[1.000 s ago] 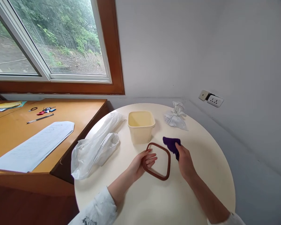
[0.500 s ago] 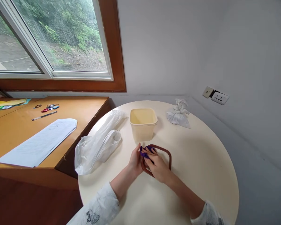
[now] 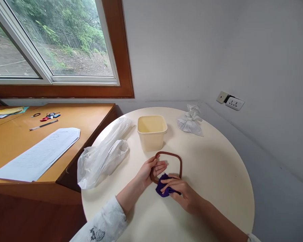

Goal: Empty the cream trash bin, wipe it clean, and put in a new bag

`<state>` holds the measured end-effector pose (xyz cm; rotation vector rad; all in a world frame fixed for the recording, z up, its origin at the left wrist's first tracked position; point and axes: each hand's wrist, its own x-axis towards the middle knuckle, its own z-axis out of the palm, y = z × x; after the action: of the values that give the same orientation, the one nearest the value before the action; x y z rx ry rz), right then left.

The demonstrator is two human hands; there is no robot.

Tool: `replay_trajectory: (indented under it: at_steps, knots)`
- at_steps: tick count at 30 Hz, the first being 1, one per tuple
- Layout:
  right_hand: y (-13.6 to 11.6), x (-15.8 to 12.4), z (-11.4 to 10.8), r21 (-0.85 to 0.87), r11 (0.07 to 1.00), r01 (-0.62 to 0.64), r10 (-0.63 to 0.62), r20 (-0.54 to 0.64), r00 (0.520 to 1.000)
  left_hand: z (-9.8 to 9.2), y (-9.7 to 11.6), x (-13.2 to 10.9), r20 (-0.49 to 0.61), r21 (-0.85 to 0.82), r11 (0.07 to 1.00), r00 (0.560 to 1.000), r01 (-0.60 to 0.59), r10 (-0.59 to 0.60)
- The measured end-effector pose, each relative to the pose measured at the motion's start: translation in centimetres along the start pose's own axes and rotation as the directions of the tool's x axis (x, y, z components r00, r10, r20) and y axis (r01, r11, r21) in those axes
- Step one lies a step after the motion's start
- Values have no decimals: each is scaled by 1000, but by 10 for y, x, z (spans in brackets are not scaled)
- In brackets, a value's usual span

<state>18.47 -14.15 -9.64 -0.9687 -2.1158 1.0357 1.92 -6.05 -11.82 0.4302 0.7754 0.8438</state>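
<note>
A brown square frame with rounded corners (image 3: 177, 159) lies flat on the round cream table (image 3: 217, 174). My left hand (image 3: 151, 169) grips the frame's left side, fingers curled over its edge. My right hand (image 3: 179, 193) presses a purple cloth (image 3: 163, 189) onto the frame's near edge, fingers closed on the cloth. An empty cream plastic tub (image 3: 152, 132) stands just beyond the frame.
A crumpled clear plastic bag (image 3: 103, 156) lies on the table's left side. A knotted white bag (image 3: 190, 122) sits at the far right. A wooden desk (image 3: 20, 141) at left carries papers (image 3: 37, 153), a pen and keys. A wall socket (image 3: 233, 102) is at right.
My right hand brought the purple cloth from the table's right onto the frame, first at its far left corner, now down at its near edge. The left hand kept hold of the frame.
</note>
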Motion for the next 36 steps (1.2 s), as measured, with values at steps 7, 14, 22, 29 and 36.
replay_trajectory:
  at_steps: [7,14,22,29,36]
  knots:
    - [24,-19,-30,26,992,-127,130,-161,978,1,1,0,-19,40,999,999,-34,35]
    - [41,8,-61,425,840,-337,542,-691,478,-1,-1,-3,24,147,988,999,-51,48]
    - [30,62,-12,-406,914,1,-68,-150,986,1,-7,-2,56,215,965,988,-153,144]
    - [52,28,-26,-334,925,-179,76,-299,951,11,-1,-10,-22,186,954,970,-234,242]
    - [52,-18,-9,-400,867,-296,137,-378,915,18,-10,-17,27,270,903,940,-333,339]
